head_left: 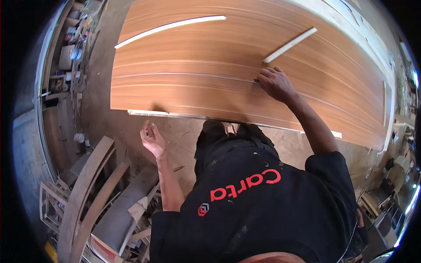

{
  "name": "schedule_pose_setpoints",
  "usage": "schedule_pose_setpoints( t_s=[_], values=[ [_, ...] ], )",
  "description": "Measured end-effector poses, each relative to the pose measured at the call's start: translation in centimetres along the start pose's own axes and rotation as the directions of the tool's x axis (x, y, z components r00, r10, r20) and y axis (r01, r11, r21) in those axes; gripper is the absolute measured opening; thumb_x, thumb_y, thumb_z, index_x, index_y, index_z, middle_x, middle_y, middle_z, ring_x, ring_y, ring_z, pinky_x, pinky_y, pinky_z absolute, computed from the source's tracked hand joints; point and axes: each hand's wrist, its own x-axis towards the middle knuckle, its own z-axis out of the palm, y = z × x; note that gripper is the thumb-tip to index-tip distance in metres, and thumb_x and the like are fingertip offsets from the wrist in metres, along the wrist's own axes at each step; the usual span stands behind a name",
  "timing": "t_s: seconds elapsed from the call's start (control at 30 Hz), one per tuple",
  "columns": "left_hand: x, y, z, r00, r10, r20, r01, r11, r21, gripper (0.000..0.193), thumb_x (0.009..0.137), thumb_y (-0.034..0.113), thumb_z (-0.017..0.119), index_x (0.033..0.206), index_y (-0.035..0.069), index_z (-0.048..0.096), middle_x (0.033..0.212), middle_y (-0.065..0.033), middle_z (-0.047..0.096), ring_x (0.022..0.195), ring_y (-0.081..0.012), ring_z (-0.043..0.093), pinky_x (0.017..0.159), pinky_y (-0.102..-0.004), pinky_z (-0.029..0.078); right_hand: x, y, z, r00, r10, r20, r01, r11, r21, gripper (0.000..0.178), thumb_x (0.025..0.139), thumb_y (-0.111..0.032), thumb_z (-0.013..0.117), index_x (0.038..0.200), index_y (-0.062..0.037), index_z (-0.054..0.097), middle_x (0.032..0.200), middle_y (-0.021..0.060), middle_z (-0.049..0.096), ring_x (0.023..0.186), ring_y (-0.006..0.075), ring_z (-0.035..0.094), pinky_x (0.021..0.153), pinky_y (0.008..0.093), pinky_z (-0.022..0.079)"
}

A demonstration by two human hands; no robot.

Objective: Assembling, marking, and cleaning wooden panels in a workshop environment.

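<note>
A large wood-grain panel (197, 48) lies flat in front of me. My right hand (275, 84) rests over its middle, fingers curled and pinched together near a small dark spot. Whatever is in that pinch is too small to name. A thin pale line (184, 74) runs across the panel from its left part to these fingertips; whether it is a string or a groove I cannot tell. Off the near left edge, my left hand (153, 139) hangs in the air, palm turned up and fingers apart, holding nothing.
Two pale strips lie on the panel: a long strip (171, 30) at far left, a shorter strip (290, 45) beyond my right hand. A white strip (148, 113) shows under the near edge. Curved boards (85, 193) and scrap wood crowd the lower left. Cluttered shelves (72, 52) stand left.
</note>
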Motion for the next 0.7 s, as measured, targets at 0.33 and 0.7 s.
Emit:
schedule_pose_setpoints(
  t_s=[0.33, 0.7],
  values=[
    [13.3, 1.6, 8.4, 0.9, 0.125, 0.417, -0.388, 0.664, 0.639, 0.084, 0.101, 0.058, 0.056, 0.161, 0.004, 0.028, 0.166, -0.0247, 0.027, 0.15, -0.0444, 0.031, 0.117, -0.0584, 0.034, -11.9, -7.4, -3.0, 0.736, 0.58, -0.35, -0.38, 0.781, 0.495, 0.015, 0.089, -0.009, 0.07, 0.104, -0.0076, 0.071, 0.089, 0.0093, 0.066, 0.077, 0.029, 0.062, 0.07, 0.0389, 0.049],
    [0.6, 14.5, 16.9, -0.307, 0.769, 0.56, -0.797, 0.113, -0.593, 0.077, 0.09, 0.058, 0.061, 0.134, -0.005, 0.056, 0.139, -0.0239, 0.056, 0.13, -0.0418, 0.051, 0.111, -0.0501, 0.039, -14.7, -27.1, -0.9, -0.025, 0.924, -0.382, -0.621, 0.285, 0.73, 0.007, 0.092, -0.01, 0.071, 0.094, -0.0035, 0.07, 0.079, 0.0065, 0.062, 0.067, 0.0187, 0.054, 0.062, 0.0301, 0.045]
  ],
)
